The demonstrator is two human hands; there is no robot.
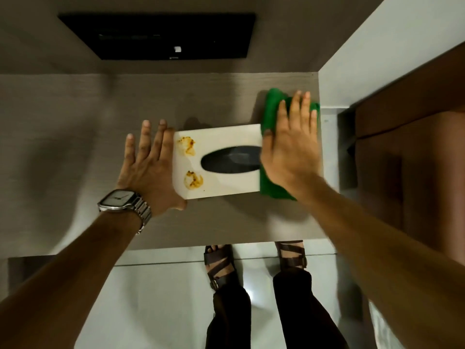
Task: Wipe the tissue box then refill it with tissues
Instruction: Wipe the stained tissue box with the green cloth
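A white tissue box (221, 137) with a dark oval slot lies flat on the wooden counter (75, 147). Two orange-yellow stains mark its left end. My left hand (148, 167), fingers spread, braces the box's left edge with the thumb at the near corner. My right hand (292, 147) lies flat on a green cloth (273, 107), pressing it over the box's right end. No tissues are in view.
A black rectangular panel (161, 34) hangs on the wall behind the counter. A white wall and a brown wooden door (415, 147) stand to the right. My sandalled feet (219, 265) are on the pale tiled floor below the counter's front edge.
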